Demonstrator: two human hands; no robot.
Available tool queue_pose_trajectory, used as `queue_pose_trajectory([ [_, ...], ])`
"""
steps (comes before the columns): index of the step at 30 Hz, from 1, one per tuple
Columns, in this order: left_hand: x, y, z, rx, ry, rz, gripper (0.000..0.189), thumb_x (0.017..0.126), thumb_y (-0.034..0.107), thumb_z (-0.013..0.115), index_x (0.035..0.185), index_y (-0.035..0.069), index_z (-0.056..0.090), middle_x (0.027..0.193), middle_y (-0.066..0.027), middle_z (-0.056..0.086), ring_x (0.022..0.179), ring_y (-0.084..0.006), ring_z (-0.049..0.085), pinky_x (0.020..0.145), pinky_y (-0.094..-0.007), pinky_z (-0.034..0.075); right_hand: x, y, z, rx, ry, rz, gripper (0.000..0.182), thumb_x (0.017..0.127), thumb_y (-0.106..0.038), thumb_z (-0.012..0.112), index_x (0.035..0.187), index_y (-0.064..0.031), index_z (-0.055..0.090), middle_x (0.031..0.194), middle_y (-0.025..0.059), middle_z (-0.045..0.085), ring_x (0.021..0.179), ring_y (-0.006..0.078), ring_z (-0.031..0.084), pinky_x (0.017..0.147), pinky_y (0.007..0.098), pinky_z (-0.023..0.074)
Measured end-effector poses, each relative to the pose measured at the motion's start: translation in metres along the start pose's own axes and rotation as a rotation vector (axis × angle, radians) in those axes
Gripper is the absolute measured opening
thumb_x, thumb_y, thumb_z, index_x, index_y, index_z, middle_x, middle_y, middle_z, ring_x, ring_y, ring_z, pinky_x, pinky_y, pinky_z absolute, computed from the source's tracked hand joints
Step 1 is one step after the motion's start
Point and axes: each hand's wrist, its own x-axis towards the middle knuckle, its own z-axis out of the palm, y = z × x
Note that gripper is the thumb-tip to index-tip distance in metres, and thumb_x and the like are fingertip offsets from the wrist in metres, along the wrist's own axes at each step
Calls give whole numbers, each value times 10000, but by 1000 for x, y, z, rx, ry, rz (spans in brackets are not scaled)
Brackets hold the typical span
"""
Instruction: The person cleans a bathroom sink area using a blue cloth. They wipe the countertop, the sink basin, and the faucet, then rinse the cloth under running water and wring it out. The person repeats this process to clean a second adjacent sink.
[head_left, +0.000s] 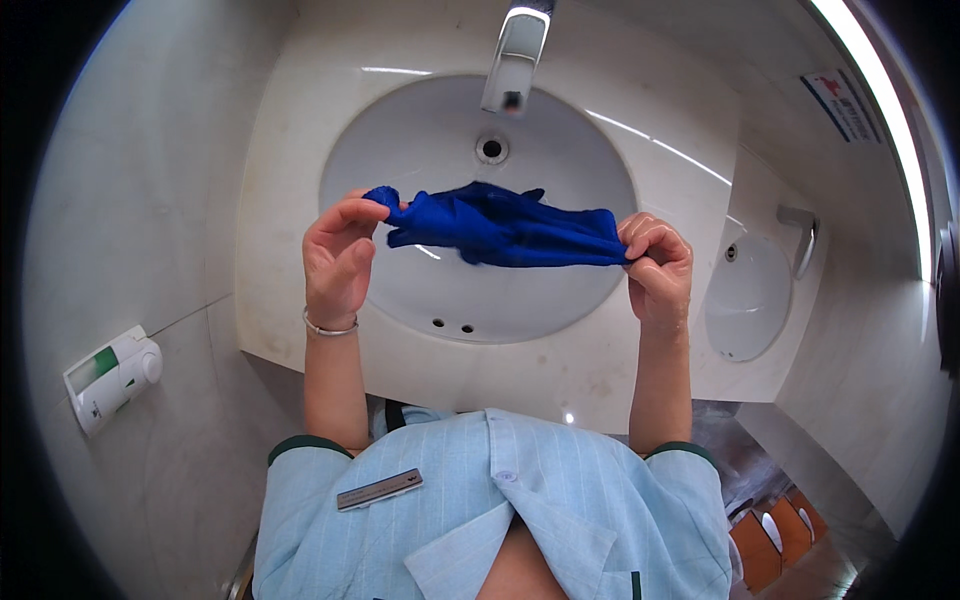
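A blue cloth (502, 225) is stretched sideways over the white oval sink basin (495, 307), bunched in folds. Its left end is pinched between the fingers of my left hand (341, 251), whose thumb stands apart from it. At the other end, my right hand (657, 259) grips a corner between thumb and fingers; this hand looks wet. Beyond the cloth, the drain (492, 148) shows in the basin, below the spout of a chrome faucet (517, 60).
Pale stone countertop (555, 375) surrounds the basin. A second sink (750, 300) with its faucet (806, 240) lies at the right. On the left wall hangs a white and green dispenser (112, 379). A sign with writing (840, 105) is at the upper right.
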Motion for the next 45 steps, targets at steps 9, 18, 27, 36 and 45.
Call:
queue_pose_trajectory([
  [9,14,47,58,1598,-461,16,515,550,168,873,1005,63,657,841,-90,562,796,-261,587,700,-355,507,-3,-51,8,78,-90,-220,158,539,64,440,639,-2,543,700,85,504,747,204,498,753,321,474],
  [18,17,77,59,1839,-578,208,116,658,13,717,743,73,665,845,-85,568,796,-253,600,659,-359,511,-4,-34,-3,-822,-49,0,164,623,88,491,682,-10,608,813,118,574,790,259,560,717,343,482],
  [27,32,183,129,1267,-418,641,192,690,-29,733,846,66,674,1019,-88,588,881,-202,596,719,-292,487,38,40,51,-779,-663,-89,927,558,-61,789,1397,-172,411,1378,109,470,1277,338,422,1099,402,353],
  [36,43,258,110,1292,-425,910,171,892,123,635,1060,99,654,974,-62,694,985,-175,646,987,-415,449,44,37,51,-182,-640,461,373,736,-78,692,1106,-58,649,939,32,651,939,172,569,928,287,435],
  [45,14,68,47,1506,-398,72,151,770,25,695,918,34,665,1075,-164,602,1057,-333,565,890,-372,448,59,-12,60,-439,-402,143,486,613,119,462,1032,-36,653,970,98,652,949,219,593,871,279,460],
])
